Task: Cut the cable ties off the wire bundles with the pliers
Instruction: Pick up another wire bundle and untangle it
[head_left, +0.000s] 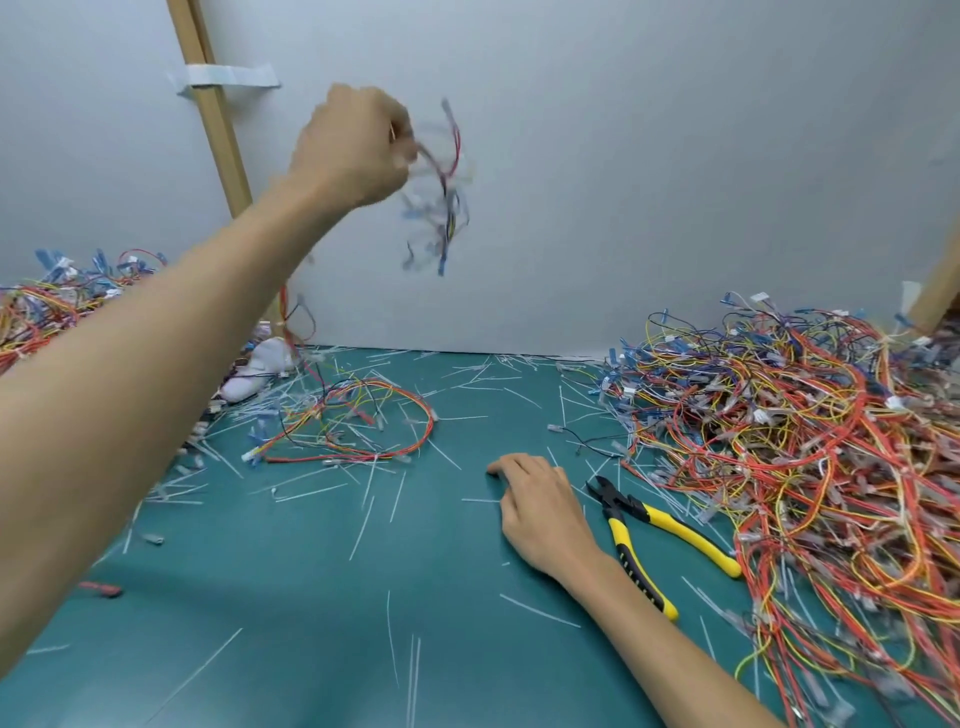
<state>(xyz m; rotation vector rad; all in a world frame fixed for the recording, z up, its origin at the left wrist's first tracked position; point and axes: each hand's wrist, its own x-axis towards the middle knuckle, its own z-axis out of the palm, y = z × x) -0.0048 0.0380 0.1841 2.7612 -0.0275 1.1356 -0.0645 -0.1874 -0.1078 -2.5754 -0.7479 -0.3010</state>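
Note:
My left hand (353, 145) is raised high over the table and grips a small wire bundle (441, 192), which hangs blurred below its fingers. My right hand (540, 509) rests on the green mat (311, 597) with loosely curled fingers and holds nothing. The yellow-handled pliers (639, 530) lie on the mat just right of that hand, jaws pointing away from me. A loose loop of red, orange and black wires (363, 421) lies on the mat at centre left.
A big heap of red, orange and yellow wires (810, 457) fills the right side. Another wire pile (57, 301) sits at the far left. Cut white cable tie strips (363, 525) litter the mat. A wooden post (218, 130) leans on the grey wall.

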